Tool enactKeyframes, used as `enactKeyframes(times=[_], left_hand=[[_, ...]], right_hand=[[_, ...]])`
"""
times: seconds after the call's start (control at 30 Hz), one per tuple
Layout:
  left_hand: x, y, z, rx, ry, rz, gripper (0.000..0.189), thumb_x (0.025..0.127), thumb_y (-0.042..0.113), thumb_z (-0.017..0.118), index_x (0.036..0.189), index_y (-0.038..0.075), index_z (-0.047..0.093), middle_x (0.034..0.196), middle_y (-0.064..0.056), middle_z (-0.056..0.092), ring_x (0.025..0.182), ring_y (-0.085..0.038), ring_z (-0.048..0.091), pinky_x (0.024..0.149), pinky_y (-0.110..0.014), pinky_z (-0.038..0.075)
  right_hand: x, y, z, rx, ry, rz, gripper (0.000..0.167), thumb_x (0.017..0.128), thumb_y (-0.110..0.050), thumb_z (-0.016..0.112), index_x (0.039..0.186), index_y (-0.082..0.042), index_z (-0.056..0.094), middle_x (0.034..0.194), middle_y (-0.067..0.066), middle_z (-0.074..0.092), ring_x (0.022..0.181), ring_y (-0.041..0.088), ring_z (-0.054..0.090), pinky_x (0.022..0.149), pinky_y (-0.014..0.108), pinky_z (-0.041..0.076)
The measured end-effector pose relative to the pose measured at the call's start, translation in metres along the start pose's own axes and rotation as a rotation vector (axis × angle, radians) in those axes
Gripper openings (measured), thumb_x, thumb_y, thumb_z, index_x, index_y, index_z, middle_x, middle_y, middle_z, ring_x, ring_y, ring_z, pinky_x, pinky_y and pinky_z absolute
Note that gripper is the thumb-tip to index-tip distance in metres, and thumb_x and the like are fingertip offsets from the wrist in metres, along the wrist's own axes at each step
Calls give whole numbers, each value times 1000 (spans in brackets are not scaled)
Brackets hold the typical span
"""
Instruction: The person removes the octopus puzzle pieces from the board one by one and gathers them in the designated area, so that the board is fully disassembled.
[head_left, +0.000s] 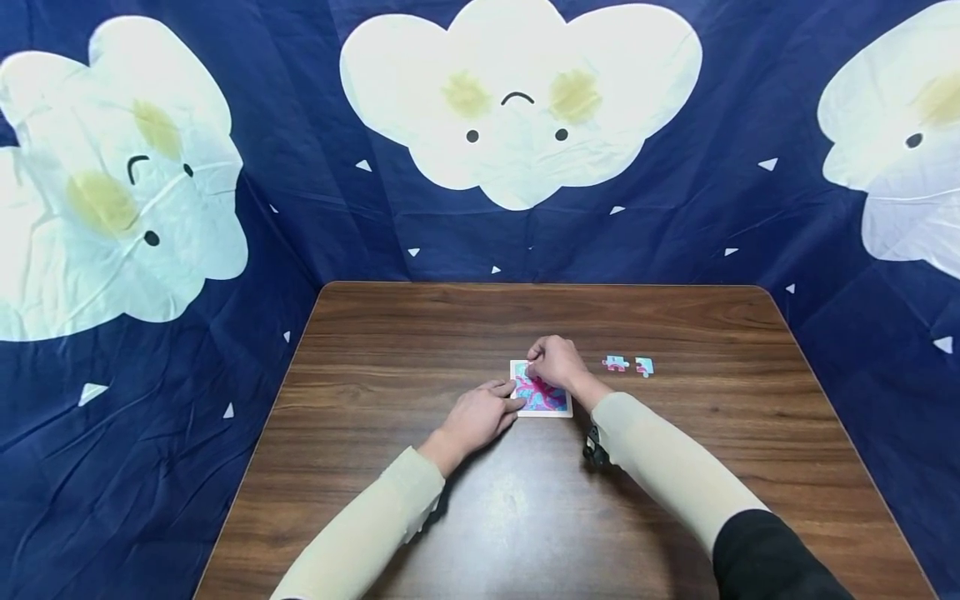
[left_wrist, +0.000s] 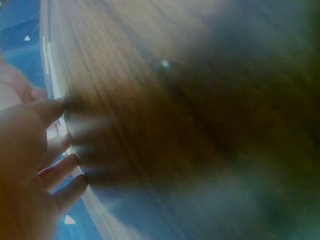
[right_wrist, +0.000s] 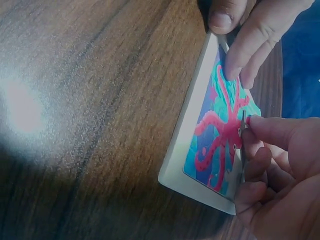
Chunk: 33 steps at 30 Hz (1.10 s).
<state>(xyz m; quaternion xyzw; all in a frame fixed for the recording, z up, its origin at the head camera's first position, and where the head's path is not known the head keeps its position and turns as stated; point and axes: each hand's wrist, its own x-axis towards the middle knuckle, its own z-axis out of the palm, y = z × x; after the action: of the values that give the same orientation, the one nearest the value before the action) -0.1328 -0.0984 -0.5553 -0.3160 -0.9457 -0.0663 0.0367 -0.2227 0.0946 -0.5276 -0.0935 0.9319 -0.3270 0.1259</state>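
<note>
A small jigsaw puzzle (head_left: pixel 546 402) with a pink octopus on a blue and turquoise ground lies in a white-rimmed tray (right_wrist: pixel 176 172) on the table. My left hand (head_left: pixel 478 414) rests at the tray's left side, its fingers fairly straight. In the right wrist view, its thumb touches the rim and two fingertips lie on the picture. Over the tray's far part, my right hand (head_left: pixel 557 362) pinches a puzzle piece (right_wrist: pixel 244 119) between thumb and fingers. That piece stands nearly edge-on at the picture, and the fingers hide much of it.
Two loose puzzle pieces, one with several knobs (head_left: pixel 616 363) and a corner-like one (head_left: pixel 644 367), lie right of the tray. The wood-grain table (head_left: pixel 390 333) ends at a dark blue cloth backdrop (head_left: pixel 300 167) with white clouds. The left wrist view is blurred.
</note>
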Motion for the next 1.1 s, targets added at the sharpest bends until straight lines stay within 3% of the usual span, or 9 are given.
enactKeyframes(times=[0.3, 0.53, 0.73, 0.97, 1.1], left_hand=[[0, 2, 0, 1, 0, -4, 30, 101, 32, 64, 128, 27, 75, 145, -7, 62, 131, -26, 61, 106, -37, 52], [0, 3, 0, -15, -5, -16, 30, 101, 32, 64, 128, 27, 75, 146, -7, 61, 132, -26, 60, 103, -39, 54], [-1, 4, -1, -16, -2, -16, 30, 101, 31, 64, 129, 27, 74, 147, -7, 61, 132, -26, 60, 101, -39, 55], [-1, 4, -2, -32, -10, -22, 32, 101, 31, 64, 131, 27, 73, 147, -8, 60, 133, -28, 59, 103, -39, 53], [-2, 2, -1, -25, -14, -23, 32, 101, 32, 62, 132, 27, 73, 148, -8, 60, 133, -28, 59, 105, -39, 53]], right_hand=[[-1, 9, -2, 114, -18, -54, 6, 85, -15, 78, 89, -11, 79, 72, 4, 74, 55, 8, 62, 59, 27, 53], [1, 12, -4, 166, -52, -75, 9, 85, -15, 80, 92, -11, 78, 76, -2, 76, 62, 11, 66, 59, 25, 52], [-3, 17, -10, 278, -62, -64, 12, 87, -12, 77, 97, -6, 77, 79, 2, 77, 69, 19, 72, 59, 27, 53], [-7, 32, -35, 268, -47, -97, 15, 89, -11, 77, 101, -4, 78, 84, 7, 78, 75, 25, 72, 63, 26, 54], [-9, 46, -55, 253, -51, -73, 15, 89, -12, 77, 101, -3, 79, 84, 7, 78, 76, 29, 72, 65, 29, 56]])
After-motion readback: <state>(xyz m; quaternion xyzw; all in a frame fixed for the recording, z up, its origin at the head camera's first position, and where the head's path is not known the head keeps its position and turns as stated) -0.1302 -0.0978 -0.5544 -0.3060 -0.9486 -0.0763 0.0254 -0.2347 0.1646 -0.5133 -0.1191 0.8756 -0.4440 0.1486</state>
